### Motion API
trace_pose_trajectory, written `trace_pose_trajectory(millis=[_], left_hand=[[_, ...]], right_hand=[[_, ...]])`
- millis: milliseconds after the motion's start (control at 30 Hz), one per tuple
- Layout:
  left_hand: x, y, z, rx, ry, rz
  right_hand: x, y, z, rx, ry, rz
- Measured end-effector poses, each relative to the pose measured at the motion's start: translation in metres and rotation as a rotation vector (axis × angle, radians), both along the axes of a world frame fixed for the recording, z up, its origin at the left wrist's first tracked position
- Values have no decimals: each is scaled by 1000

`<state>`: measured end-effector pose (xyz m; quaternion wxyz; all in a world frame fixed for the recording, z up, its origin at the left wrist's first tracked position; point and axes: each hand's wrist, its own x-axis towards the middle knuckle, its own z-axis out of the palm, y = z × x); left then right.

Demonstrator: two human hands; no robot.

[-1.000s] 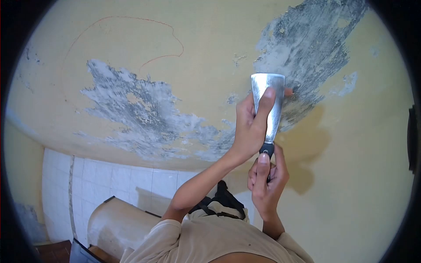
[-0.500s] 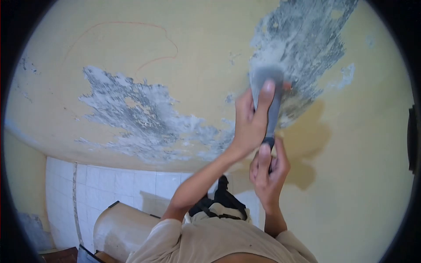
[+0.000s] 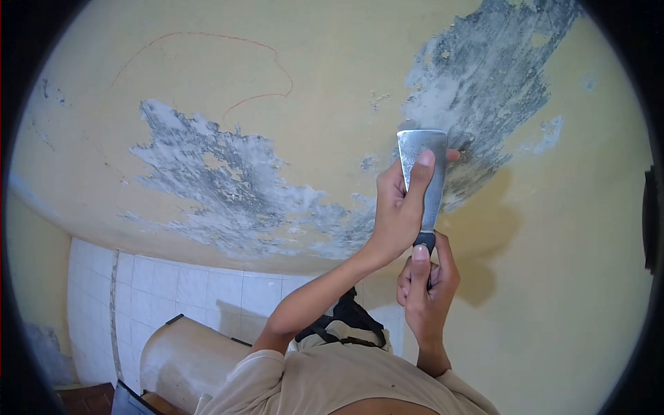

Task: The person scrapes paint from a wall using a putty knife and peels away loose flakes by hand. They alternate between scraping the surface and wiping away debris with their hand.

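A putty knife (image 3: pixel 433 190) with a broad metal blade lies against the yellow wall (image 3: pixel 332 90), its straight edge upward at the lower end of a grey scraped patch (image 3: pixel 484 76). My left hand (image 3: pixel 401 211) is closed on the blade, thumb pressed flat on its face and a fingertip showing past the right side. Below it, my right hand (image 3: pixel 430 287) wraps round the black handle (image 3: pixel 424 241), thumb on top near the blade. Most of the handle is hidden in that fist.
Another peeled grey patch (image 3: pixel 228 180) spreads over the wall at left, under a thin red curved line (image 3: pixel 228 34). White floor tiles (image 3: pixel 194 283) lie below. A beige curved object (image 3: pixel 187 356) stands at lower left, and a dark object (image 3: pixel 650 221) sits at the right edge.
The putty knife and both hands have shifted slightly down along the wall. The blade, blurred before, is now sharp. My grip looks the same.
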<state>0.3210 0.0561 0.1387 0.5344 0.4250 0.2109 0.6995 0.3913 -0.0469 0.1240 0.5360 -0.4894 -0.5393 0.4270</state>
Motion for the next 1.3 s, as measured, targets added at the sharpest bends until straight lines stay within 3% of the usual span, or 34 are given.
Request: trace_pose_trajectory(millis=[67,167,267,667,733,800,967,1033,1100,1233,1300], left_hand=[[-2,5,1,53,52,6],[-7,3,19,82,18,-37],[7,-2,0,28,-53,-27],[11,-14,5,-69,-231,-178],[20,-9,-6,-66,-130,-32],[10,3,3,-8,-124,-48],[16,-6,-9,-60,-155,-92],[4,-1,11,-20,-130,-51],[5,-10,9,-54,-109,-33],[8,-5,9,-36,-128,-54],[7,1,3,17,-49,-17]], right_hand=[[-7,6,-1,86,-57,-108],[-7,4,17,46,-35,-86],[5,-2,5,6,-80,-60],[10,-10,21,30,-288,-122],[15,-10,7,40,-248,-117],[10,2,-2,136,-240,-155],[18,-6,2,27,-233,-81],[13,9,1,47,-177,-70],[4,17,6,255,-244,-82],[11,0,7,43,-142,-60],[7,7,1,81,-128,-69]])
